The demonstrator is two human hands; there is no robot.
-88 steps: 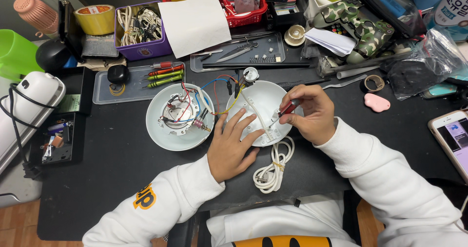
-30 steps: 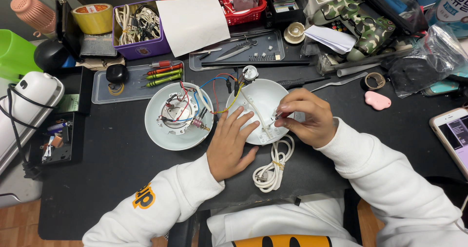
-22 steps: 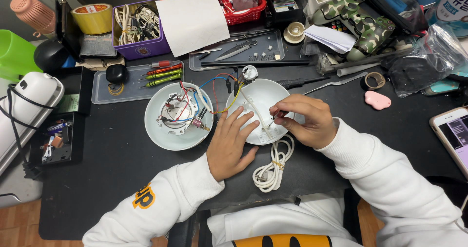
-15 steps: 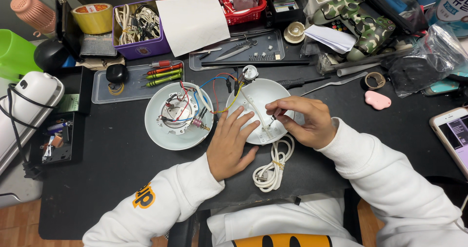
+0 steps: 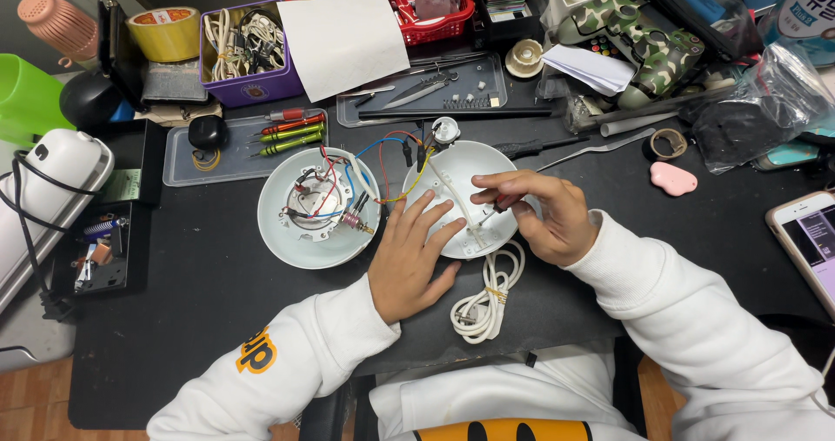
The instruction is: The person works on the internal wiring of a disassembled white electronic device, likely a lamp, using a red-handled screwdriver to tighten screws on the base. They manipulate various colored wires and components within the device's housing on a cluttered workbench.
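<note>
White round plastic lamp dome (image 5: 465,199) lies at the middle of the black desk (image 5: 174,319), under both hands. Left hand (image 5: 409,258) presses flat, fingers spread, on its near-left edge. Right hand (image 5: 544,215) pinches a small red-handled screwdriver (image 5: 497,208), shaft pointing left onto the dome's centre strip, slightly nearer.

Looks steeply down from head height onto the dark worktop (image 5: 191,319), facing away from the body toward the cluttered far edge. Sits close enough to fill the middle with the left hand (image 5: 409,258), the right hand (image 5: 544,215) and both white sleeves, yet takes in the worktop's full width. Single view only, shared with no other.
</note>
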